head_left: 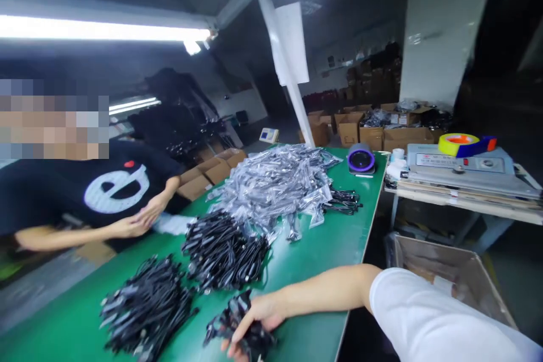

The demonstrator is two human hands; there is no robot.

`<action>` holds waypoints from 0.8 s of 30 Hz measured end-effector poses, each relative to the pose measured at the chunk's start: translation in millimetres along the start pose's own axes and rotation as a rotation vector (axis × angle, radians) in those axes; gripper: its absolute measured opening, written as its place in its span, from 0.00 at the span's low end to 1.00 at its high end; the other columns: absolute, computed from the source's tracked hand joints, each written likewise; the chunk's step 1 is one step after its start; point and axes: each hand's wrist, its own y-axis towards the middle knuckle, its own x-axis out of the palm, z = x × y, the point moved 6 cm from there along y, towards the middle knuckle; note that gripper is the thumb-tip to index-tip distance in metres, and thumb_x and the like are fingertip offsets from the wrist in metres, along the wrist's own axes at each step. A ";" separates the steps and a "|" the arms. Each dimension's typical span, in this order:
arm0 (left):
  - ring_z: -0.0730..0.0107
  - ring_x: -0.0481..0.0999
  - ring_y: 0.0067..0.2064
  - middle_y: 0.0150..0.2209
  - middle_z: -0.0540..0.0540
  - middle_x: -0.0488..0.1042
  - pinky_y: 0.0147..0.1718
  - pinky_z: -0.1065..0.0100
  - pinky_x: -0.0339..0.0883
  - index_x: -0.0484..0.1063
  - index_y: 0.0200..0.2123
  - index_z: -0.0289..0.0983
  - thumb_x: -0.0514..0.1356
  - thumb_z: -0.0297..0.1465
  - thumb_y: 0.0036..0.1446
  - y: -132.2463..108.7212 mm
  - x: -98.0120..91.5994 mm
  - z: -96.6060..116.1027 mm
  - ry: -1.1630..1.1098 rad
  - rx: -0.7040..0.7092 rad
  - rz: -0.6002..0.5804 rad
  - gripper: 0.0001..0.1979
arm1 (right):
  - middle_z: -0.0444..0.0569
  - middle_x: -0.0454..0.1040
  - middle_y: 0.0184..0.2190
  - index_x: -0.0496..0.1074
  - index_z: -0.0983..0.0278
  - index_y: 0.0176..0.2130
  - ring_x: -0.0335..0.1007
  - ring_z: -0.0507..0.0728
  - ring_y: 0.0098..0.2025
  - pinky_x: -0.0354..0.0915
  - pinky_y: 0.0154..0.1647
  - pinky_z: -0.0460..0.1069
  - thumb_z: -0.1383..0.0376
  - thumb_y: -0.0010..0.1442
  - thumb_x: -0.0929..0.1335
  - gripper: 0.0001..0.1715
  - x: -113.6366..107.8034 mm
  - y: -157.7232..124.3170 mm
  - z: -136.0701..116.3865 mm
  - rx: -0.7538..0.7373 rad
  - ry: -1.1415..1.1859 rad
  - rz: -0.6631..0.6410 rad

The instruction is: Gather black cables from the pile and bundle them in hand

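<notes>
My right hand [251, 321] reaches in from the right on a white-sleeved arm and lies on a small heap of black cables [237, 332] at the near edge of the green table [322, 260]. Its fingers curl over and between the cables, gripping some of them. Two larger heaps of black cables [146, 305] [224, 249] lie to the left and behind it. Further back is a big pile of cables in clear bags [275, 181]. My left hand is out of view.
A co-worker in a black T-shirt sits across the table at the left, hands [139, 219] together near the table edge. A purple round device [361, 158] stands at the far end. To the right are a sealing machine with yellow tape [460, 144] and an open carton [441, 271] on the floor.
</notes>
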 end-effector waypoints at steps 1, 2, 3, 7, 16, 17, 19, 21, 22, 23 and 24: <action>0.61 0.75 0.52 0.56 0.45 0.72 0.48 0.57 0.74 0.71 0.54 0.43 0.60 0.38 0.65 -10.1 2.8 -17.2 -0.063 -0.077 -0.026 0.15 | 0.44 0.77 0.25 0.77 0.67 0.31 0.76 0.53 0.27 0.73 0.36 0.51 0.76 0.58 0.69 0.07 -0.2 -4.7 1.6 -0.020 -0.007 0.017; 0.62 0.76 0.51 0.54 0.44 0.73 0.48 0.57 0.74 0.71 0.53 0.41 0.60 0.37 0.65 -23.0 6.7 -33.6 -0.124 -0.150 -0.058 0.15 | 0.44 0.78 0.29 0.77 0.67 0.35 0.77 0.53 0.30 0.73 0.39 0.52 0.72 0.61 0.70 0.04 0.2 -9.1 4.7 -0.040 -0.023 0.028; 0.60 0.77 0.50 0.52 0.44 0.74 0.47 0.57 0.74 0.70 0.54 0.39 0.61 0.37 0.64 -37.1 11.5 -48.0 -0.167 -0.209 -0.091 0.16 | 0.46 0.79 0.33 0.76 0.67 0.39 0.77 0.54 0.33 0.73 0.41 0.53 0.67 0.64 0.70 0.05 0.8 -12.6 9.2 -0.048 -0.049 0.027; 0.64 0.79 0.47 0.46 0.46 0.79 0.50 0.62 0.72 0.71 0.50 0.40 0.61 0.30 0.60 -72.7 36.3 -91.6 -0.379 -0.346 -0.158 0.15 | 0.52 0.75 0.47 0.72 0.66 0.51 0.75 0.57 0.43 0.73 0.44 0.55 0.58 0.69 0.68 0.17 -9.6 0.0 14.5 -0.075 -0.246 -0.024; 0.67 0.80 0.39 0.41 0.49 0.81 0.44 0.66 0.73 0.61 0.63 0.39 0.59 0.36 0.61 -62.0 54.5 -136.4 -0.456 -0.372 -0.089 0.28 | 0.50 0.75 0.44 0.72 0.66 0.50 0.74 0.58 0.42 0.70 0.46 0.56 0.58 0.64 0.72 0.19 32.2 140.7 -92.9 -0.294 -1.025 0.061; 0.66 0.80 0.41 0.41 0.49 0.81 0.46 0.65 0.72 0.63 0.62 0.40 0.59 0.36 0.62 -61.9 55.2 -135.2 -0.447 -0.352 -0.099 0.26 | 0.53 0.75 0.48 0.71 0.64 0.53 0.73 0.61 0.47 0.68 0.50 0.58 0.57 0.60 0.74 0.25 42.1 159.4 -115.4 -0.353 -1.105 0.130; 0.63 0.79 0.45 0.41 0.47 0.81 0.48 0.63 0.72 0.67 0.59 0.40 0.58 0.38 0.62 -60.5 56.9 -134.1 -0.428 -0.324 -0.119 0.22 | 0.58 0.69 0.58 0.65 0.61 0.61 0.64 0.68 0.59 0.59 0.59 0.60 0.57 0.51 0.79 0.43 58.8 194.9 -158.3 -0.463 -1.245 0.267; 0.60 0.78 0.48 0.43 0.45 0.81 0.50 0.61 0.71 0.71 0.56 0.39 0.57 0.39 0.63 -57.0 58.8 -134.7 -0.411 -0.316 -0.137 0.20 | 0.63 0.62 0.64 0.57 0.62 0.67 0.55 0.72 0.66 0.52 0.62 0.62 0.55 0.50 0.79 0.54 70.3 224.2 -188.3 -0.529 -1.358 0.366; 0.58 0.78 0.49 0.43 0.44 0.81 0.50 0.60 0.71 0.72 0.54 0.39 0.57 0.39 0.63 -54.7 59.8 -135.4 -0.405 -0.318 -0.147 0.19 | 0.66 0.60 0.66 0.55 0.63 0.69 0.53 0.73 0.67 0.50 0.62 0.63 0.54 0.51 0.78 0.55 73.9 235.9 -196.3 -0.543 -1.405 0.397; 0.57 0.78 0.50 0.43 0.44 0.81 0.49 0.61 0.72 0.73 0.53 0.39 0.57 0.40 0.63 -52.3 60.9 -136.6 -0.405 -0.324 -0.154 0.18 | 0.69 0.59 0.65 0.54 0.65 0.69 0.53 0.73 0.66 0.50 0.61 0.63 0.53 0.53 0.77 0.55 76.3 245.9 -199.8 -0.543 -1.447 0.416; 0.57 0.79 0.50 0.43 0.44 0.81 0.47 0.61 0.72 0.74 0.52 0.40 0.57 0.41 0.63 -49.9 62.1 -138.0 -0.405 -0.329 -0.165 0.18 | 0.73 0.60 0.64 0.55 0.68 0.69 0.55 0.74 0.65 0.51 0.60 0.63 0.53 0.54 0.76 0.54 77.2 254.3 -199.9 -0.534 -1.482 0.427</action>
